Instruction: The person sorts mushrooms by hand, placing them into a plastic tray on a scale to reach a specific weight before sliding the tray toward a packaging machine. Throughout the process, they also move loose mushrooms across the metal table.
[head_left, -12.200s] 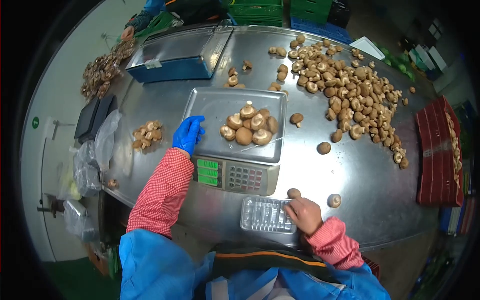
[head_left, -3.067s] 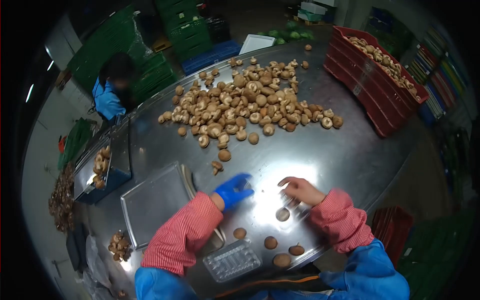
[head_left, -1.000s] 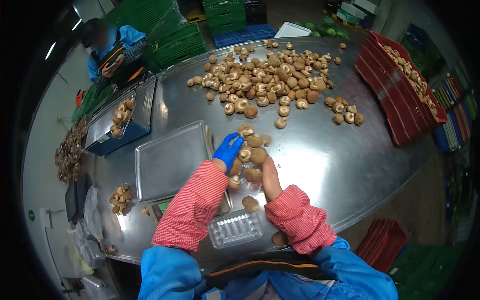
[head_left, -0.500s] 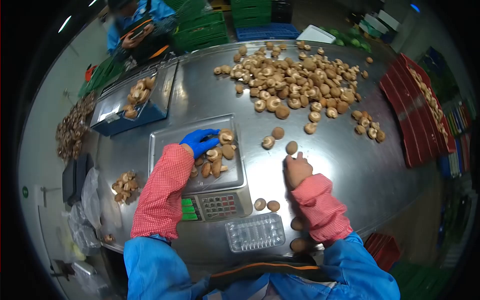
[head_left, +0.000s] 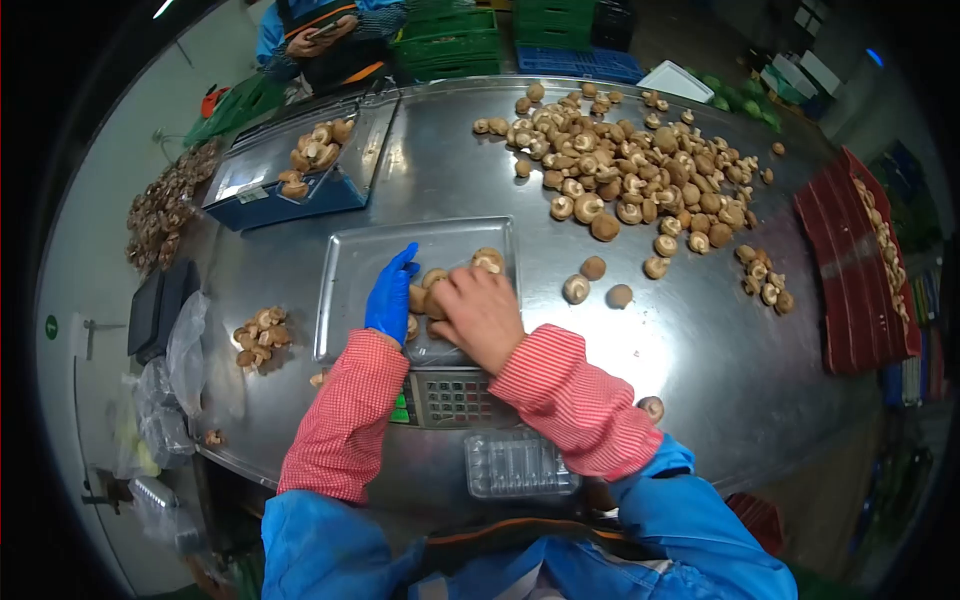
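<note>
My left hand [head_left: 393, 295], in a blue glove, stands edge-on over the steel weighing pan [head_left: 345, 270], fingers stretched and apart, beside some shiitake mushrooms [head_left: 432, 278]. My bare right hand [head_left: 485, 312] reaches across the pan from the right. Its fingers curl over a brown-capped mushroom [head_left: 435, 304], partly hidden by them. Another mushroom [head_left: 488, 259] lies just beyond the knuckles. The scale's keypad [head_left: 452, 398] shows below the pan, partly covered by my right sleeve. In front of the scale lies a transparent plastic punnet [head_left: 520, 468].
A large mushroom heap [head_left: 640, 165] spreads across the far side of the steel table [head_left: 700, 320]. To the right stands a red crate [head_left: 850, 270]. Another scale [head_left: 290, 200] holding mushrooms is at the back left, near a person [head_left: 325, 40] holding a phone. A small mushroom pile [head_left: 262, 337] lies left.
My right hand has moved left from the table onto the weighing pan, among the mushrooms. My left hand has drawn back from the far mushroom and turned upright. The view has shifted.
</note>
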